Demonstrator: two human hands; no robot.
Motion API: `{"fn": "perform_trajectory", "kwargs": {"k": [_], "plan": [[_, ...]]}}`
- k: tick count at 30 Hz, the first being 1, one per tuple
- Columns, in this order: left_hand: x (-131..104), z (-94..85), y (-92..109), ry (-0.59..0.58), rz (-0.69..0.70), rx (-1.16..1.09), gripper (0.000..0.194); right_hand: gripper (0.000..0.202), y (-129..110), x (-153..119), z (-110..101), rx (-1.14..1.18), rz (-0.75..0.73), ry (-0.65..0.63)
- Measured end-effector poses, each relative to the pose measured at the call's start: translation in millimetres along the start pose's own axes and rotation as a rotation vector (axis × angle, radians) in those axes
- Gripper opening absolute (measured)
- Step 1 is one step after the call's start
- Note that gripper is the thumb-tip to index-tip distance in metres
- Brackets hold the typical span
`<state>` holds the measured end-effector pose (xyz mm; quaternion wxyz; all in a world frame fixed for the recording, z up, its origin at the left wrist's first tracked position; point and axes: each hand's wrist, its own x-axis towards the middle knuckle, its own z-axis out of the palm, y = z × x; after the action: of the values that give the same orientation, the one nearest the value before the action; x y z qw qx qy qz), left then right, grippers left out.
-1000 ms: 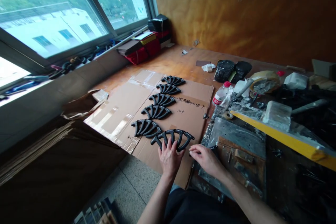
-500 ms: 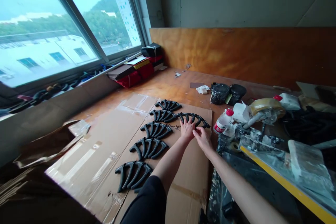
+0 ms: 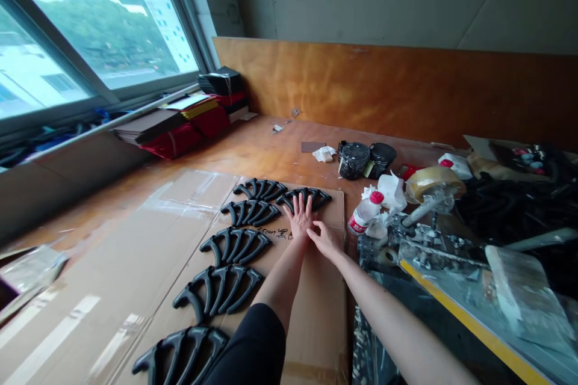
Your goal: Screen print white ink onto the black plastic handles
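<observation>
My left hand [image 3: 299, 218] lies with its fingers spread over the near side of a fan-shaped cluster of black curved handle-like pieces [image 3: 321, 196] at the far right of the cardboard. Its palm is down and covers part of that cluster. Close beside it, my right hand [image 3: 326, 240] has its thumb and forefinger bent loosely near the edge of the left hand, with a gap between them and nothing visible there. More such black clusters [image 3: 235, 245] form a column to the left, one [image 3: 221, 290] nearer me. Handwriting [image 3: 273, 231] on the cardboard is partly hidden by my left hand.
A cardboard sheet [image 3: 149, 264] covers the near table. To the right stand a red-capped bottle [image 3: 365, 213], black tubs [image 3: 354, 159], a tape roll [image 3: 434, 183] and a yellow-edged board [image 3: 456, 301]. Red and black stacked material [image 3: 189, 126] lies by the window.
The camera view has swung to the right, so the scene sits further left. My left hand's fingers are now spread wider over the black cluster; my right hand stays beside it.
</observation>
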<state>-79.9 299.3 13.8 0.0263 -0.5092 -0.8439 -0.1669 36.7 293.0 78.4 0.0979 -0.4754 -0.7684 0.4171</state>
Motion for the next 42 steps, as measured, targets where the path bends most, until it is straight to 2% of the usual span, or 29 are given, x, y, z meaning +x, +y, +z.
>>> {"fn": "perform_trajectory", "kwargs": {"k": [2, 4, 7, 10, 12, 15, 17, 20, 22, 24, 26, 29, 31, 34, 36, 40, 42], "plan": [[-19.0, 0.8, 1.2, 0.03, 0.041, -0.023, 0.066, 0.034, -0.7, -20.1, -14.3, 0.027, -0.042, 0.015], [-40.0, -2.1, 3.9, 0.04, 0.05, -0.077, 0.064, 0.028, -1.1, -51.3, -34.3, 0.072, -0.128, 0.022], [-74.3, -8.8, 11.5, 0.04, 0.002, -0.196, 0.061, 0.026, 4.3, -116.6, -72.3, 0.116, -0.259, 0.042], [-115.7, -20.5, 19.8, -0.008, -0.082, -0.353, 0.056, 0.024, 27.4, -194.8, -110.2, 0.091, -0.243, 0.121], [-150.3, -36.4, 23.9, -0.068, -0.149, -0.463, 0.052, 0.025, 54.5, -247.0, -129.3, 0.067, -0.158, 0.188], [-214.5, -75.7, 33.3, -0.086, -0.167, -0.569, 0.044, 0.028, 103.9, -314.7, -145.9, 0.001, -0.031, 0.261], [-261.6, -106.7, 48.5, -0.066, -0.106, -0.585, 0.037, 0.029, 134.8, -348.8, -151.5, -0.035, 0.02, 0.287], [-325.3, -142.4, 88.2, -0.185, 0.082, -0.589, 0.032, 0.03, 173.4, -383.8, -159.5, -0.049, 0.089, 0.318], [-356.3, -152.7, 119.8, -0.279, 0.204, -0.557, 0.033, 0.032, 200.0, -400.7, -170.1, -0.058, 0.124, 0.355], [-375.8, -153.9, 148.9, -0.318, 0.262, -0.464, 0.037, 0.034, 234.3, -418.1, -187.3, -0.077, 0.145, 0.471], [-384.6, -150.7, 171.7, -0.331, 0.25, -0.346, 0.04, 0.04, 278.3, -440.0, -208.4, -0.092, 0.198, 0.694], [-384.4, -146.0, 192.9, -0.359, 0.177, -0.212, 0.037, 0.056, 352.6, -475.8, -233.9, -0.095, 0.358, 1.07], [-380.6, -144.9, 200.9, -0.377, 0.121, -0.168, 0.032, 0.065, 395.5, -488.6, -239.8, -0.088, 0.486, 1.238], [-375.0, -145.8, 209.3, -0.406, 0.038, -0.152, 0.027, 0.072, 430.3, -474.7, -231.9, -0.029, 0.61, 1.3], [-372.3, -147.8, 213.5, -0.42, -0.02, -0.16, 0.023, 0.074, 431.2, -448.1, -220.6, -0.003, 0.659, 1.288], [-367.6, -156.2, 213.4, -0.376, -0.079, -0.152, 0.015, 0.078, 404.7, -394.2, -201.3, 0.046, 0.784, 1.303], [-363.9, -161.9, 207.1, -0.338, -0.081, -0.138, 0.015, 0.082, 390.7, -377.4, -195.6, 0.114, 0.77, 1.223]]}}
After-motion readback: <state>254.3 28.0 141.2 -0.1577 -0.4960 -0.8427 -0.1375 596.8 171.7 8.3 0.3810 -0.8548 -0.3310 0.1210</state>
